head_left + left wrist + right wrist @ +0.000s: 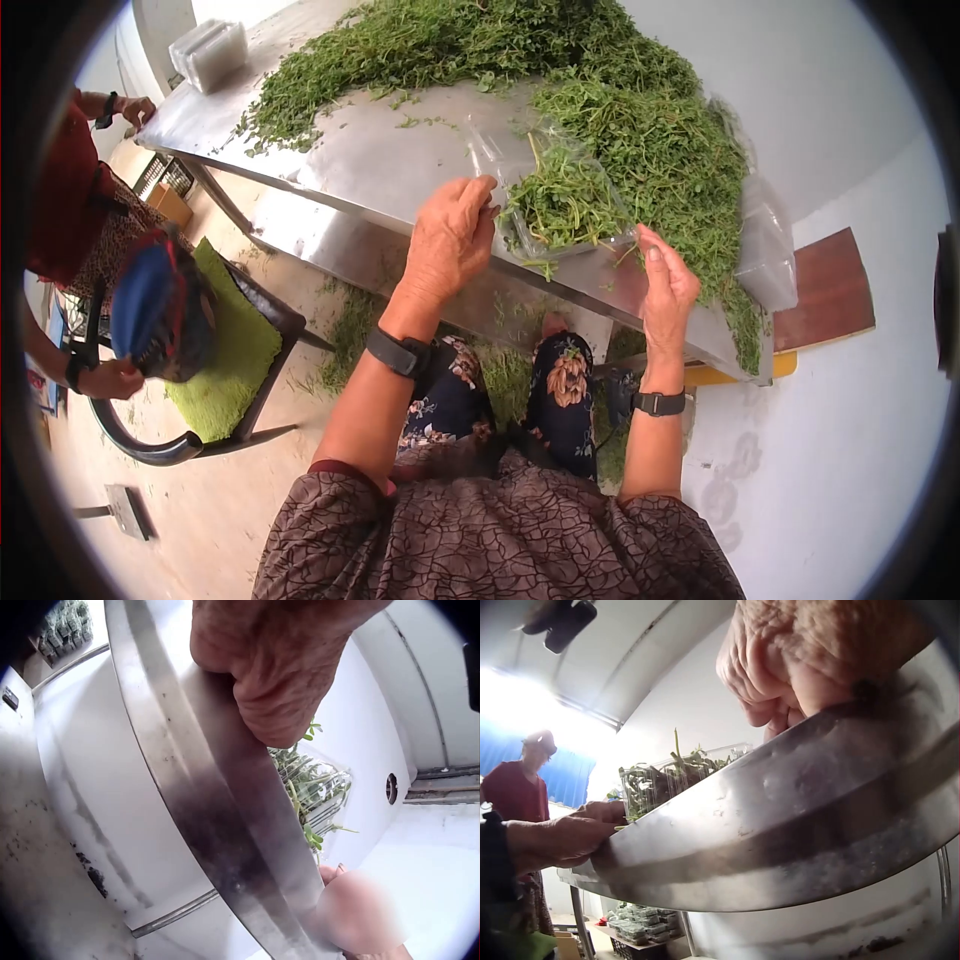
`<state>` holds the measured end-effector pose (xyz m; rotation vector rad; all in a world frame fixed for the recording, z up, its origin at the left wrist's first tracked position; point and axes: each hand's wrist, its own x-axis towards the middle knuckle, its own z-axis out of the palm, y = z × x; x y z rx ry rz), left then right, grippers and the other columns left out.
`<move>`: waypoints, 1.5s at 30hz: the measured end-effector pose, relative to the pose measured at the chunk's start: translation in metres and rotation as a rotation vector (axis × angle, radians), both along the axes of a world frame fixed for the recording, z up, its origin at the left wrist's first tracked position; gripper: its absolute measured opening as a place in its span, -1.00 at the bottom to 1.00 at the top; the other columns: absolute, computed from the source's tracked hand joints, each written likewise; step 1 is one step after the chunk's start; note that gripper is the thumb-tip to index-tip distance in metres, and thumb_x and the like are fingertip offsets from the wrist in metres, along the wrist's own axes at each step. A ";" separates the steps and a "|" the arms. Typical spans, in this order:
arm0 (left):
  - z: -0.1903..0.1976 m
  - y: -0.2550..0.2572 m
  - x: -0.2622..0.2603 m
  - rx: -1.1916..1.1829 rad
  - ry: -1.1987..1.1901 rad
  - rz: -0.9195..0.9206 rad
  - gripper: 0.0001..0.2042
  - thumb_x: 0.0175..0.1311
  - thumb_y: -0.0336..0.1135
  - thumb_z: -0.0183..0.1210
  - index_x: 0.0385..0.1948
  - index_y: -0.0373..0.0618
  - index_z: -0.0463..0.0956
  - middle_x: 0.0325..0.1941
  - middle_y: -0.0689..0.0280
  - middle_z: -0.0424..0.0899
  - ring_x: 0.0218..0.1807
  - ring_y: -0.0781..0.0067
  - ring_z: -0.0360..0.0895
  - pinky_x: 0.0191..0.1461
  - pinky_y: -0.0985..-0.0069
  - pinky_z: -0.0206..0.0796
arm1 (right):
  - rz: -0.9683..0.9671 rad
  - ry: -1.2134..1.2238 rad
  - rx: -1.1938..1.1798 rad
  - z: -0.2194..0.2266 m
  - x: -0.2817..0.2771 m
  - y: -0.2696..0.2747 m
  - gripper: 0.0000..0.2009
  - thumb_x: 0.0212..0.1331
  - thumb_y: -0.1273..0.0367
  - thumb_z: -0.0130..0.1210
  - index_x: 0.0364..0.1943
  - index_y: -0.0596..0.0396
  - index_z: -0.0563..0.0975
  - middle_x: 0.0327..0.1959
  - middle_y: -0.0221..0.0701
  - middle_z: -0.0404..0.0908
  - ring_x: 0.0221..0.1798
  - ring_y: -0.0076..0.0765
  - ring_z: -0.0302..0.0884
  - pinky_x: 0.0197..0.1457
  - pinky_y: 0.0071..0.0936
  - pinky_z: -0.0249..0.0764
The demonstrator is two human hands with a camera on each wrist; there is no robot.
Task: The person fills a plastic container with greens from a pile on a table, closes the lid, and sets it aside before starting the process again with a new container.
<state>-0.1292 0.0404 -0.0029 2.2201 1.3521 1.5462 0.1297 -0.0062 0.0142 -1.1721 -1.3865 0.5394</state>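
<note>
A clear plastic box [598,246] heaped with cut leafy greens [565,205] stands near the front edge of the metal table. Its transparent lid [484,150] is raised on the left side. My left hand [450,235] has its fingers bent at the box's left edge, pinching the clear plastic there. On the other side, my right hand [668,288] holds its fingertips at the near right corner, fingers fairly straight. A few stems poke out over the front rim. In the right wrist view the left hand [577,834] reaches to the box's side; the right fingertips are partly hidden.
Loose greens [640,130] pile along the back and right of the table [380,150]. Stacked clear boxes stand at the far left [208,52] and right [768,245]. A person in red [70,190] stands left, beside a chair with a green cushion [235,350].
</note>
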 end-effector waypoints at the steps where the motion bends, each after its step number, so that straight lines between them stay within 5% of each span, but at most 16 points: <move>1: -0.001 0.001 0.000 0.010 0.001 -0.001 -0.62 -0.09 -0.70 0.04 -0.15 -0.19 0.41 -0.36 0.15 0.55 -0.30 0.16 0.58 -0.20 0.36 0.44 | -0.001 0.001 0.010 0.000 0.000 0.001 -0.73 0.31 0.38 -0.03 -0.07 0.32 0.54 -0.01 -0.25 0.60 0.06 -0.42 0.50 0.20 -0.48 0.32; 34: 0.004 -0.010 -0.004 -0.050 0.053 0.045 -0.64 -0.04 -0.62 0.14 -0.11 -0.22 0.45 -0.26 0.14 0.59 -0.19 0.20 0.62 -0.14 0.43 0.45 | -0.004 -0.093 0.076 -0.002 -0.008 0.001 -0.80 0.23 0.45 0.02 -0.19 0.34 0.56 -0.09 -0.20 0.64 -0.06 -0.39 0.57 0.02 -0.50 0.43; 40: 0.007 -0.015 -0.008 -0.228 -0.316 -0.178 -0.62 0.15 -0.56 0.08 0.06 -0.17 0.42 -0.12 0.21 0.61 -0.02 0.38 0.57 0.05 0.49 0.39 | 0.011 -0.082 0.068 -0.002 -0.005 -0.001 -0.80 0.23 0.46 0.01 -0.18 0.34 0.56 -0.09 -0.19 0.63 -0.06 -0.37 0.57 0.02 -0.50 0.44; 45: 0.020 -0.026 0.003 -0.243 -0.326 -0.176 -0.70 0.23 -0.49 0.09 0.02 -0.18 0.47 -0.27 0.29 0.62 -0.22 0.56 0.55 -0.11 0.58 0.39 | 0.031 -0.093 0.102 -0.005 -0.004 0.001 -0.81 0.22 0.47 0.02 -0.18 0.33 0.56 -0.12 -0.19 0.64 -0.09 -0.36 0.59 -0.01 -0.50 0.46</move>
